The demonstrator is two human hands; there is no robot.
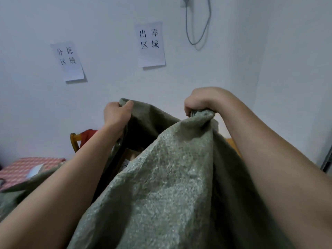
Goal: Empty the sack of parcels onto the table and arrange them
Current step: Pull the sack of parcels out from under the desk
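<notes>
sack [170,177] grey-green | cloth [27,169] red-white patterned | wall [53,18] white | chair [73,141] perhaps yellow

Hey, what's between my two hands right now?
In the head view, only the green sack's raised edge spans between the left hand and right hand, with bare white wall behind.

The sack [170,177] hides nearly all of your table [23,169], and its lower part runs off the bottom edge. Through its dark mouth you glimpse only a corner of one parcel [129,155]; your right hand's [199,103] fingertips are buried in the bunched cloth.
</notes>
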